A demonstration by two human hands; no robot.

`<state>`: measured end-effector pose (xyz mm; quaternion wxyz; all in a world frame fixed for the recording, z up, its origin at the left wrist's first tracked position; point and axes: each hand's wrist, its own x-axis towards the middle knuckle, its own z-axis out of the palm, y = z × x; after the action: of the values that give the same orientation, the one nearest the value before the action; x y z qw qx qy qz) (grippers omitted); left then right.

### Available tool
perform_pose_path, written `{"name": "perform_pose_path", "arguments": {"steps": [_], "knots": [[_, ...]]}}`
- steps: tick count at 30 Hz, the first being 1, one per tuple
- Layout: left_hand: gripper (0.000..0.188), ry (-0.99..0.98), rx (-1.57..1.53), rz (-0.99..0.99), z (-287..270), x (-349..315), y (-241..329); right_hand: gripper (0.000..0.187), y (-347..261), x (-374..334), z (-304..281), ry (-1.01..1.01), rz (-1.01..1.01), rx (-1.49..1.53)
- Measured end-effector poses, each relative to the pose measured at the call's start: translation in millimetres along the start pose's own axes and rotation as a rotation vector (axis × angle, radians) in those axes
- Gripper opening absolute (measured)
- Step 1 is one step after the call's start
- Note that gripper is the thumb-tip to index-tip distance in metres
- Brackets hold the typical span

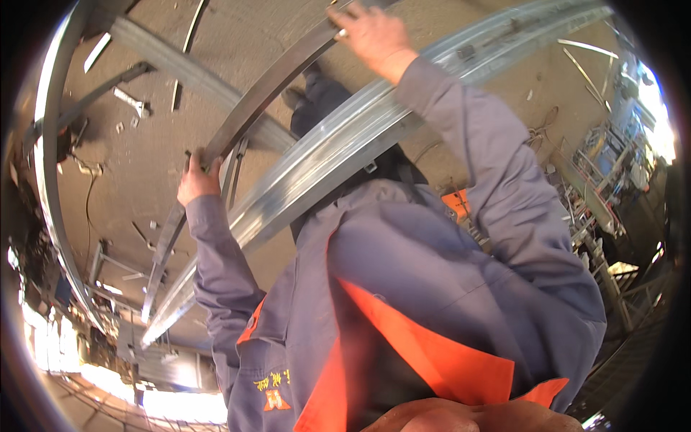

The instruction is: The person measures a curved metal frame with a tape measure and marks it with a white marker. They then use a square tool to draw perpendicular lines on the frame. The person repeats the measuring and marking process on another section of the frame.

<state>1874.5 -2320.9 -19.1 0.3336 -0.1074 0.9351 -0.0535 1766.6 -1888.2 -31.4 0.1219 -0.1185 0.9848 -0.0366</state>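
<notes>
A long dark metal bar (260, 87) runs slantwise across the upper part of the head view. My left hand (198, 178) has its fingers wrapped round the bar at the left. Farther up and to the right, my right hand (372, 37) grips the same bar, its fingertips curled over the edge. Between the bar and my body lies a shiny galvanized steel beam (338, 129), with my right forearm passing over it. Beneath the dark bar crosses a grey metal crosspiece (198, 75).
Another long metal rail (47, 165) curves along the left side. Metal offcuts (132, 101) and thin strips (586, 47) are strewn on the floor (144, 187). A cluttered rack of metal parts (604, 165) stands at the right. An orange object (456, 204) is beside my right side.
</notes>
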Motion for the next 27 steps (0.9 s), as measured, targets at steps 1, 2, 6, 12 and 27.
{"name": "perform_pose_path", "arguments": {"steps": [1, 2, 6, 12, 27], "knots": [[0.06, -0.011, 0.015, -0.005, -0.3, 0.4, 0.2, 0.053, -6.2, 0.1, 4.7, -0.02, 0.052, -0.076], [0.06, -0.003, 0.01, 0.004, -0.7, 0.6, 0.8, 0.053, -8.2, -1.7, 7.1, 0.05, 0.059, -0.077], [0.061, 0.001, 0.004, -0.004, -1.1, -1.0, 3.4, 0.056, -16.3, -9.2, 11.6, 0.072, 0.124, -0.056], [0.063, 0.012, -0.016, -0.015, -3.5, -3.9, 6.4, 0.059, -19.0, -9.7, 5.0, 0.027, 0.161, -0.02], [0.055, 0.034, -0.122, -0.013, -2.6, -5.1, 10.4, 0.058, -10.1, -3.5, -6.2, -0.055, 0.142, 0.13]]}}
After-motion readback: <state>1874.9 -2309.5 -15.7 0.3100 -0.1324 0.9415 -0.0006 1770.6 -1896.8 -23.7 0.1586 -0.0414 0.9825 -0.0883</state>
